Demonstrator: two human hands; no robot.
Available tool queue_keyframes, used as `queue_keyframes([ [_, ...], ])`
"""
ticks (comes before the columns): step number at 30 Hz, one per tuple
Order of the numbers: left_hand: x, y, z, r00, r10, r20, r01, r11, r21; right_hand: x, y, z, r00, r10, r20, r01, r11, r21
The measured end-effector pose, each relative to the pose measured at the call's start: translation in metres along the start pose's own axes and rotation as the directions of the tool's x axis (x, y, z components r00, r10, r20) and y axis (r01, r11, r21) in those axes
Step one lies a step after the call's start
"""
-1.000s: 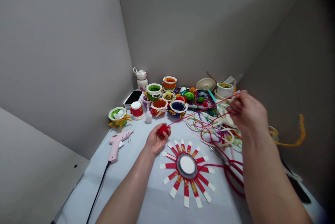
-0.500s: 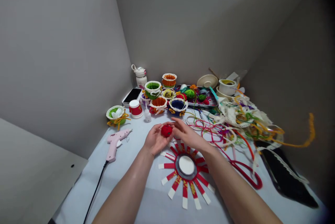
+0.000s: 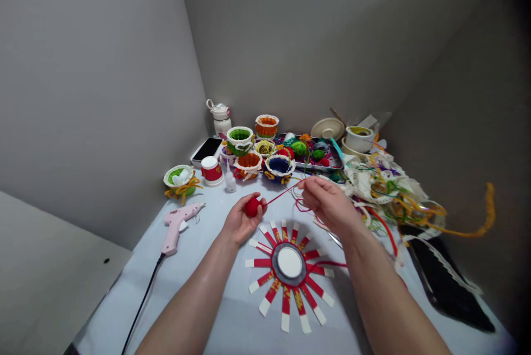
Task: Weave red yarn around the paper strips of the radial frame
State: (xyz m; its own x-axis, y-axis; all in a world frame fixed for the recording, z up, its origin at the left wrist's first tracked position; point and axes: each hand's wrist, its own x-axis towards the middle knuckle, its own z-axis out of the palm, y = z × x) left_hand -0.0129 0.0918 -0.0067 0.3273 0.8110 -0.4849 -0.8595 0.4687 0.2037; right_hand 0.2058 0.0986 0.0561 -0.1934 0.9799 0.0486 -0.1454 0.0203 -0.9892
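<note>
Cupped in my left hand (image 3: 243, 221) is a small ball of red yarn (image 3: 251, 207), with the fingers curled round it. My right hand (image 3: 327, 203) pinches the red yarn strand (image 3: 286, 192), which runs taut from the ball. Below both hands a paper cup cut into strips (image 3: 290, 262) lies spread out like a sun, its strips red with white tips and its base a white disc. Another red strand (image 3: 329, 263) reaches from the cup's base to the right and passes under my right forearm.
A pink glue gun (image 3: 178, 228) with a black cord lies at left. Several yarn-covered cups (image 3: 249, 164) and a red cup (image 3: 212, 171) stand behind. At the back is a tray (image 3: 336, 164) of yarn balls; tangled trimmings (image 3: 385, 189) and a black tray (image 3: 452, 283) lie at right.
My right hand has moved away from the ball to the right, drawing out a length of red yarn. My left hand has shifted slightly left with the ball.
</note>
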Motion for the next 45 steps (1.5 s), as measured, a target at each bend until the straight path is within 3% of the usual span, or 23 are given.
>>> queue_keyframes([
  [3, -0.003, 0.0, 0.002, 1.0, -0.019, -0.007, 0.019, 1.0, -0.015, -0.003, -0.016, -0.017, 0.983, -0.122, -0.136, 0.134, 0.987, 0.086],
  [6, -0.004, 0.0, 0.003, 0.999, -0.03, -0.015, 0.029, 0.999, -0.026, -0.005, -0.03, -0.039, 0.923, -0.228, -0.31, 0.274, 0.955, 0.115],
  [8, -0.004, 0.001, 0.004, 0.999, -0.023, -0.027, 0.022, 0.999, -0.031, -0.007, -0.037, -0.056, 0.856, -0.282, -0.434, 0.366, 0.922, 0.124],
  [11, -0.002, 0.001, 0.004, 0.999, -0.014, -0.038, 0.012, 0.999, -0.045, -0.009, -0.041, -0.078, 0.719, -0.359, -0.596, 0.503, 0.86, 0.089],
  [13, 0.0, 0.002, 0.003, 0.999, -0.006, -0.041, 0.004, 0.999, -0.054, -0.01, -0.039, -0.091, 0.644, -0.397, -0.654, 0.537, 0.844, 0.017],
  [14, 0.001, 0.002, 0.003, 0.999, 0.002, -0.045, -0.005, 0.998, -0.055, -0.011, -0.037, -0.095, 0.631, -0.406, -0.661, 0.503, 0.863, -0.05],
  [15, 0.002, 0.002, 0.003, 0.999, 0.011, -0.046, -0.014, 0.999, -0.051, -0.011, -0.033, -0.098, 0.649, -0.405, -0.644, 0.414, 0.898, -0.148],
  [17, 0.001, 0.001, 0.003, 0.999, 0.014, -0.038, -0.015, 1.0, -0.018, -0.01, -0.025, -0.097, 0.747, -0.37, -0.552, 0.121, 0.892, -0.435],
  [19, -0.001, -0.001, 0.001, 1.0, -0.016, 0.009, 0.015, 0.998, 0.063, -0.008, -0.014, -0.084, 0.843, -0.335, -0.42, -0.083, 0.691, -0.718],
  [21, -0.004, -0.003, -0.003, 0.994, -0.073, 0.086, 0.056, 0.981, 0.185, -0.006, -0.005, -0.058, 0.866, -0.418, -0.275, -0.009, 0.537, -0.844],
  [22, -0.006, -0.004, -0.006, 0.987, -0.103, 0.125, 0.069, 0.966, 0.249, -0.005, 0.0, -0.041, 0.881, -0.434, -0.186, 0.087, 0.537, -0.839],
  [24, -0.008, -0.006, -0.01, 0.972, -0.149, 0.182, 0.078, 0.934, 0.347, -0.005, 0.01, -0.008, 0.942, -0.336, 0.015, 0.248, 0.664, -0.705],
  [25, -0.008, -0.006, -0.012, 0.968, -0.159, 0.194, 0.077, 0.924, 0.374, -0.005, 0.015, 0.006, 0.964, -0.237, 0.119, 0.259, 0.75, -0.609],
  [27, -0.007, -0.005, -0.013, 0.968, -0.158, 0.194, 0.073, 0.92, 0.385, -0.005, 0.024, 0.025, 0.954, -0.019, 0.301, 0.167, 0.865, -0.474],
  [29, -0.006, -0.004, -0.012, 0.974, -0.154, 0.168, 0.085, 0.93, 0.358, -0.005, 0.03, 0.03, 0.914, 0.17, 0.368, 0.021, 0.887, -0.462],
  [32, -0.004, -0.001, -0.008, 0.979, -0.173, 0.111, 0.136, 0.949, 0.285, -0.002, 0.029, 0.019, 0.908, 0.276, 0.315, -0.081, 0.853, -0.515],
  [35, -0.004, 0.0, -0.004, 0.982, -0.17, 0.082, 0.15, 0.965, 0.213, 0.001, 0.018, 0.003, 0.966, 0.159, 0.203, -0.045, 0.879, -0.475],
  [38, -0.005, 0.0, -0.001, 0.988, -0.145, 0.055, 0.134, 0.977, 0.166, 0.001, 0.003, -0.011, 1.0, 0.0, -0.031, -0.01, 0.945, -0.327],
  [41, -0.004, 0.0, 0.0, 0.993, -0.119, 0.006, 0.118, 0.987, 0.108, 0.001, -0.011, -0.026, 0.95, -0.098, -0.297, 0.075, 0.993, -0.089],
  [45, -0.002, 0.001, 0.001, 0.994, -0.109, -0.023, 0.11, 0.993, 0.04, 0.0, -0.027, -0.051, 0.821, -0.214, -0.529, 0.316, 0.942, 0.111],
])
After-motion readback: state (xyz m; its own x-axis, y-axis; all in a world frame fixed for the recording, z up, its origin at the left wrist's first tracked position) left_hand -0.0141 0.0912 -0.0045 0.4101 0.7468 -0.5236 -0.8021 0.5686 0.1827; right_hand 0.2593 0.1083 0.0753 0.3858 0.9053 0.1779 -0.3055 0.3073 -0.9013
